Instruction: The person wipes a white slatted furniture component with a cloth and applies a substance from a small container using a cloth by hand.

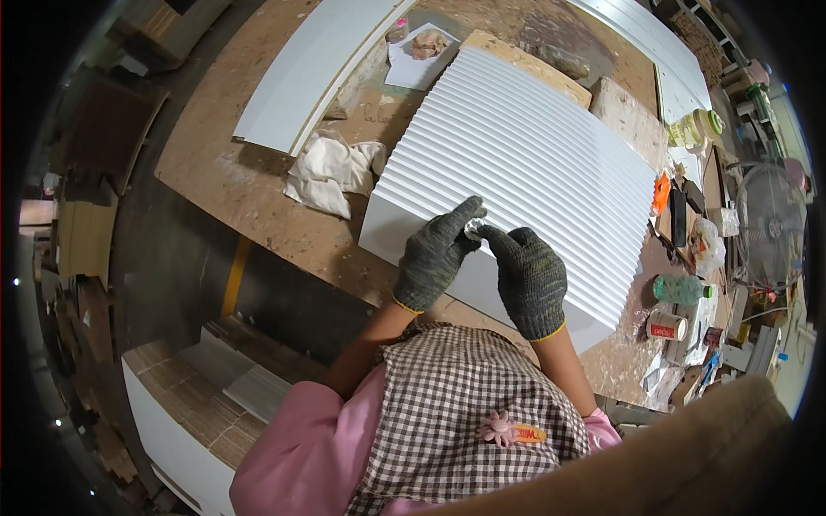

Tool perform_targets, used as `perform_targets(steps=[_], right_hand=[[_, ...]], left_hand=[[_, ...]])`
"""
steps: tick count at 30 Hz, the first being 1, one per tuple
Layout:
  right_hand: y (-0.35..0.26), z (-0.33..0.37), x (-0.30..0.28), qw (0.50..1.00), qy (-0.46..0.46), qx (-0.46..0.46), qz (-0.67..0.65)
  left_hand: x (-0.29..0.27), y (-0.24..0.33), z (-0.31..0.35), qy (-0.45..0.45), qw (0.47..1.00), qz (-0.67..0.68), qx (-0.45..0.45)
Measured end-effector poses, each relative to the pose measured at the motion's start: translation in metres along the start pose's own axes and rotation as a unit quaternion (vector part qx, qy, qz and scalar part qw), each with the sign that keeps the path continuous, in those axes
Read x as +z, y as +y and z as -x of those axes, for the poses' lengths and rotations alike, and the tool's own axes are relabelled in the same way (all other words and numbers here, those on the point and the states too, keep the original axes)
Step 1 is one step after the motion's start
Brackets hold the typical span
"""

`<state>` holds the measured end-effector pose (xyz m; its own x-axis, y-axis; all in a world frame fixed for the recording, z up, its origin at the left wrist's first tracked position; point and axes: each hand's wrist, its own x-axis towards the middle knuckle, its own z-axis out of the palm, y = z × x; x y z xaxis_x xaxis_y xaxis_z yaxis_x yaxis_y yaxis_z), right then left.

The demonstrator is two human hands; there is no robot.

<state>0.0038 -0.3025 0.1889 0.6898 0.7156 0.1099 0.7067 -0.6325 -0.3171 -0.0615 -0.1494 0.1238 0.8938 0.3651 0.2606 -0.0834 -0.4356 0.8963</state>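
Observation:
Both my hands wear dark grey-green knit gloves with yellow cuffs. Between them, above the near edge of a white ridged panel (516,155), is a small shiny whitish piece (472,229), too small to name. My left hand (433,258) is closed, with the piece between thumb and fingers. From the other side my right hand (532,282), its fingers curled, pinches at the same piece. The panel has parallel ridges across its top and a smooth, plain near side; it lies on a stained brown worktable (249,193). A crumpled white cloth (331,175) rests left of the panel.
A long white board (310,64) lies at the far left. On the right are a green-tinted bottle (680,290), a red-and-white cup (666,325), a yellow-green jar (695,127), an orange-handled tool (660,193) and a fan (768,225). A wood-topped white unit (185,396) stands at lower left.

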Motion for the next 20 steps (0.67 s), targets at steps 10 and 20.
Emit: perform_targets(steps=[10,20], right_hand=[[0.006,-0.004,0.002,0.999,0.015,-0.034,0.014],[0.002,0.001,0.000,1.000,0.025,0.000,0.004]], left_hand=[[-0.001,-0.005,-0.004,-0.019,1.000,-0.002,0.001],[0.000,-0.003,-0.002,-0.024,1.000,0.006,-0.003]])
